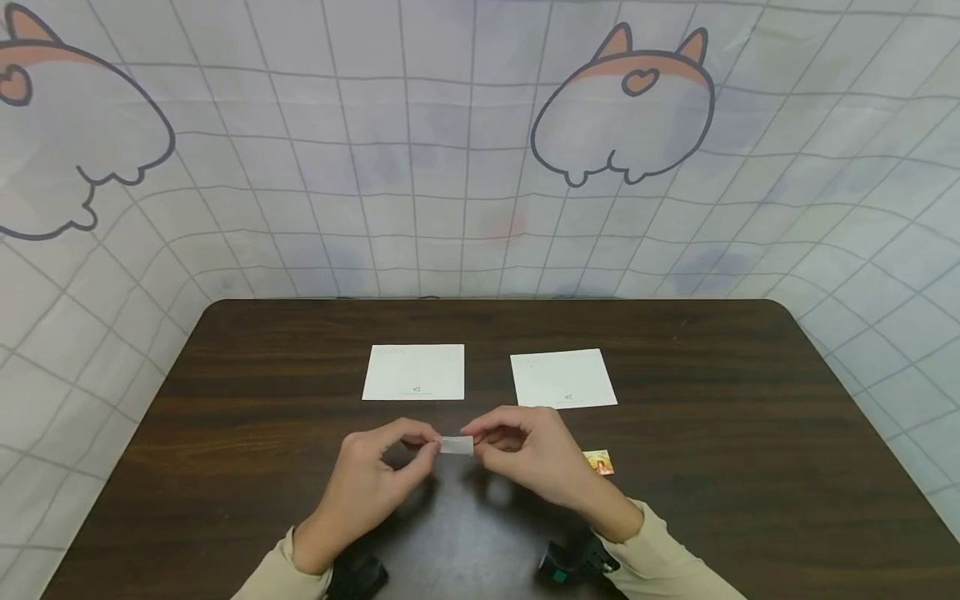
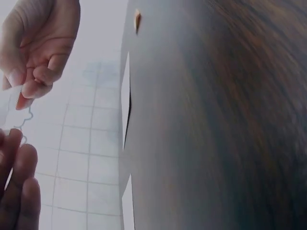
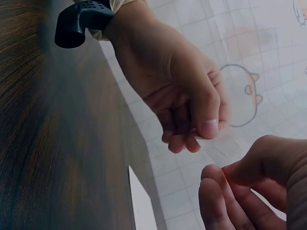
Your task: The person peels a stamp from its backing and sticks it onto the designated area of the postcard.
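Observation:
In the head view, both hands meet above the near middle of the table. My left hand (image 1: 375, 479) pinches the left end of a small whitish strip (image 1: 456, 445) between thumb and forefinger. At the other end, my right hand (image 1: 536, 454) pinches the strip. The right wrist view shows the strip (image 3: 223, 149) as thin and see-through, with a fine jagged edge. A reddish-orange sliver (image 2: 20, 101) shows at the right fingertips in the left wrist view; how it joins the strip I cannot tell. Partly behind the right wrist lies a small yellow picture piece (image 1: 600, 462).
Two white cards, a left one (image 1: 416, 372) and a slightly turned right one (image 1: 564, 379), lie flat beyond the hands. They rest on a dark wood table (image 1: 225, 400). A gridded curtain with cartoon animals (image 1: 450, 167) surrounds its far side.

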A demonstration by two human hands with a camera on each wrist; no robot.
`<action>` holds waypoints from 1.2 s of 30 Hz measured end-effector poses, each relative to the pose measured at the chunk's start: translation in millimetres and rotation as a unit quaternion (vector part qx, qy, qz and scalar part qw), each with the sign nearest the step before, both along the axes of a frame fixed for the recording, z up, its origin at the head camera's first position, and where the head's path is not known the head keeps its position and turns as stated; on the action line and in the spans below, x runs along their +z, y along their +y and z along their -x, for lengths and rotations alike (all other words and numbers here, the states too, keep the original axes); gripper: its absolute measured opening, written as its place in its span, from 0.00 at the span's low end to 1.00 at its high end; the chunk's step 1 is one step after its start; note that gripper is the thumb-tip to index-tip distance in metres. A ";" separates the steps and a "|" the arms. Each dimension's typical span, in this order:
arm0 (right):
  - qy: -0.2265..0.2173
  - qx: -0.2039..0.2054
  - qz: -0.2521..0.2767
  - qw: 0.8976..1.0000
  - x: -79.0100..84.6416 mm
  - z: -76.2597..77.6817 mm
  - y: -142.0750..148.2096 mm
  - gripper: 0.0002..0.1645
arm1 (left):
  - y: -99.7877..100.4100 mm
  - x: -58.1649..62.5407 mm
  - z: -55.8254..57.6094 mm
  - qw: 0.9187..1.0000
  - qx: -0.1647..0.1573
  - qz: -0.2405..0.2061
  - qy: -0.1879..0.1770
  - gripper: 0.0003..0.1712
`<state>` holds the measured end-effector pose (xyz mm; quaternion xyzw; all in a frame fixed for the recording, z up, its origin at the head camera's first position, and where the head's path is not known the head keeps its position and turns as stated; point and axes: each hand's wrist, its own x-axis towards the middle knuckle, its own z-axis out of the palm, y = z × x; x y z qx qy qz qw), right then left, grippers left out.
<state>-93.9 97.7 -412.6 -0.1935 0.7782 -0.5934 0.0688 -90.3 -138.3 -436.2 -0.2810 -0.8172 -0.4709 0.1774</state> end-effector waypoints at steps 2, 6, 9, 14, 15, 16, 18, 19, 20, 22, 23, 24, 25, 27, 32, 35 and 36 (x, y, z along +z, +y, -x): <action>0.000 0.001 0.010 1.000 -0.4 -0.3 1.4 0.13 | 2.3 0.5 -0.4 1.000 0.007 -0.008 -0.009 0.13; 0.005 -0.002 0.018 1.000 -1.9 -0.1 1.8 0.09 | 5.6 0.2 -1.5 0.999 0.018 -0.013 -0.042 0.11; 0.004 -0.012 0.019 1.000 -2.9 0.6 0.8 0.07 | 6.3 0.7 -2.4 0.997 0.027 -0.013 -0.075 0.09; -0.008 -0.024 0.024 0.999 -5.3 2.5 1.0 0.05 | 9.0 4.7 -2.7 0.987 0.048 -0.021 -0.154 0.07; -0.010 -0.025 0.026 0.999 -5.7 2.9 0.9 0.06 | 9.6 5.6 -2.5 0.984 0.051 -0.025 -0.169 0.06; -0.012 -0.025 0.027 0.999 -6.1 3.4 0.7 0.06 | 10.2 6.4 -2.3 0.981 0.052 -0.029 -0.183 0.05; -0.017 -0.026 0.030 0.999 -6.9 4.1 0.4 0.07 | 11.1 7.5 -1.9 0.975 0.052 -0.039 -0.212 0.03; -0.019 -0.027 0.030 0.999 -7.1 4.4 0.3 0.07 | 11.5 7.8 -1.7 0.972 0.050 -0.043 -0.225 0.02; -0.023 -0.031 0.029 0.999 -7.3 4.6 0.3 0.07 | 11.6 7.9 -1.3 0.969 0.046 -0.046 -0.239 0.02; -0.026 -0.037 0.025 0.999 -7.0 4.7 0.1 0.07 | 12.0 8.4 -0.5 0.962 0.037 -0.052 -0.264 0.03; -0.027 -0.039 0.024 0.999 -6.5 4.8 0.1 0.07 | 12.1 8.6 0.0 0.960 0.030 -0.053 -0.273 0.04; -0.026 -0.041 0.022 0.999 -6.3 4.8 -0.1 0.06 | 12.3 8.8 0.4 0.958 0.025 -0.054 -0.281 0.04; -0.025 -0.043 0.022 0.999 -6.0 4.8 -0.4 0.06 | 12.6 9.0 0.7 0.956 0.019 -0.056 -0.287 0.05; -0.021 -0.048 0.021 0.998 -5.3 5.0 -1.2 0.06 | 13.3 9.2 1.0 0.954 0.014 -0.057 -0.295 0.06; 0.007 -0.074 0.013 0.997 -4.8 4.2 -3.3 0.04 | 16.1 8.1 -0.2 0.941 0.024 -0.071 -0.329 0.07; 0.068 -0.098 -0.003 0.993 -3.6 4.1 -3.2 0.04 | 17.7 7.6 0.5 0.935 0.032 -0.085 -0.344 0.07; 0.091 -0.103 -0.004 0.991 -3.0 4.4 -3.1 0.05 | 18.0 7.8 1.2 0.933 0.033 -0.091 -0.345 0.07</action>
